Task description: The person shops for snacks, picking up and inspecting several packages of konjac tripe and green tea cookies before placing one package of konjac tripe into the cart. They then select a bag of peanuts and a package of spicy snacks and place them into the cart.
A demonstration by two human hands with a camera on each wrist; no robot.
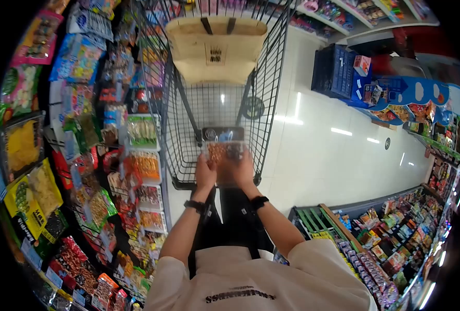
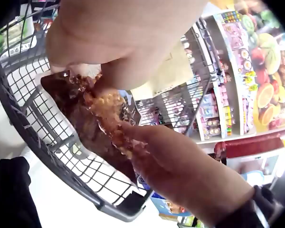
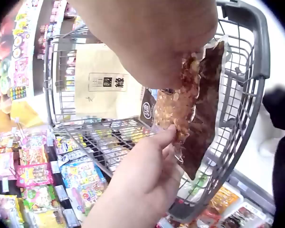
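A clear-fronted plastic snack packet (image 1: pixel 223 147) with a black top and reddish-brown, nut-like pieces inside is held between both hands over the near end of a shopping cart. My left hand (image 1: pixel 205 173) grips its left edge, the thumb on the clear front in the right wrist view. On the opposite edge my right hand (image 1: pixel 243 168) holds it, blurred in the head view. The packet's dark brown back (image 3: pixel 206 114) faces toward the body in the right wrist view. Each wrist wears a dark band.
The wire shopping cart (image 1: pixel 175 124) stands in front, a beige paper bag (image 1: pixel 217 52) at its far end. Shelves of packaged snacks (image 1: pixel 147 166) run close along the left. A blue crate (image 1: pixel 333 72) and a display stand are across the aisle; a low snack bin (image 1: pixel 380 228) is right.
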